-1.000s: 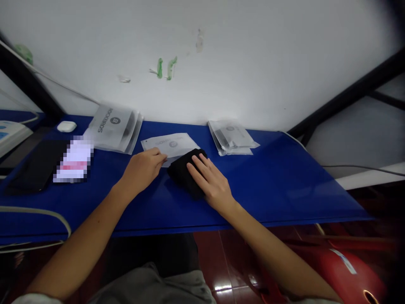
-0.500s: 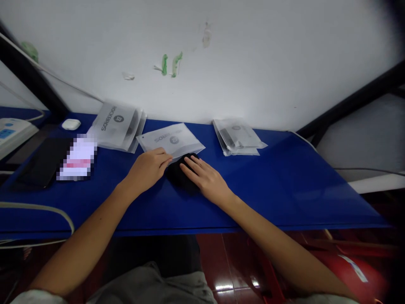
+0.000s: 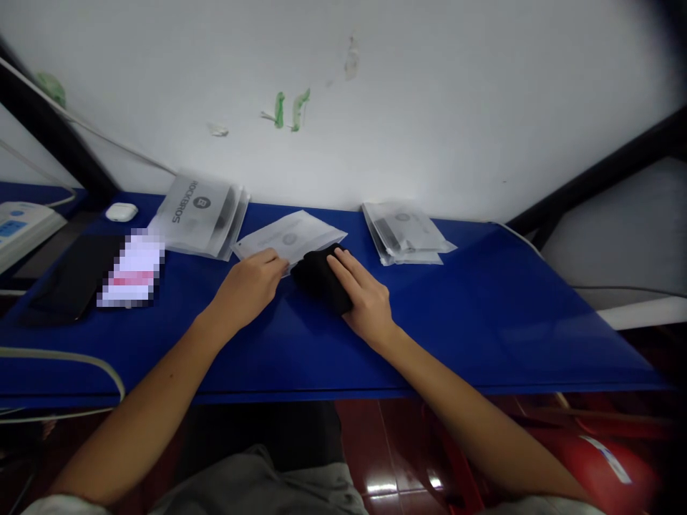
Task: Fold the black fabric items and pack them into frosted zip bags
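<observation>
A folded black cloth item (image 3: 320,274) lies on the blue table (image 3: 483,315) at the mouth of a frosted plastic bag (image 3: 293,234). My right hand (image 3: 363,300) rests on the cloth's right side, fingers laid along it and curled over its edge. Just left of it, my left hand (image 3: 247,287) pinches the near edge of the bag, fingers closed on the plastic. The two hands are a few centimetres apart.
A stack of printed frosted bags (image 3: 201,213) lies back left, another stack with dark contents (image 3: 405,232) back right. A white earbud case (image 3: 121,211), a black phone (image 3: 75,275) and a blurred card (image 3: 132,268) sit at left. White wall behind; cable (image 3: 64,357) at the front left.
My right hand has slid the black cloth to the right and slightly forward again, uncovering more of it. My left hand has kept its pinch on the bag's edge.
</observation>
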`<action>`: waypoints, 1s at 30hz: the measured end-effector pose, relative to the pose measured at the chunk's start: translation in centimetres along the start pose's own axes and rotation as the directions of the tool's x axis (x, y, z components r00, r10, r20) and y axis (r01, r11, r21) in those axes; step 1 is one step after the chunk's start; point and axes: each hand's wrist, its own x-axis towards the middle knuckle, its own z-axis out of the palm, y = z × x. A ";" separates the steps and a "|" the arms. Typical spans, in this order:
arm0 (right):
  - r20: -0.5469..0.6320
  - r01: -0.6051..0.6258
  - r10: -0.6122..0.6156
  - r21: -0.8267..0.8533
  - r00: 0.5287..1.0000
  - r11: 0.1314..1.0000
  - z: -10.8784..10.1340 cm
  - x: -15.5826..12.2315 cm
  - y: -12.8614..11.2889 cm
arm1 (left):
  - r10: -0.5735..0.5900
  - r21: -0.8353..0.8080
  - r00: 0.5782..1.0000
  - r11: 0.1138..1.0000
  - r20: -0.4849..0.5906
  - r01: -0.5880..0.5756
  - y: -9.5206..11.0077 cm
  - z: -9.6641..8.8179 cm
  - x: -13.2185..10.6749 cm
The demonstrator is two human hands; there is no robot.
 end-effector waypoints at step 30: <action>0.347 0.092 -0.057 -0.086 0.936 0.992 2.0 3.8 -1.9 | 0.083 -0.098 0.995 0.991 -0.050 -0.087 0.5 0.4 -0.2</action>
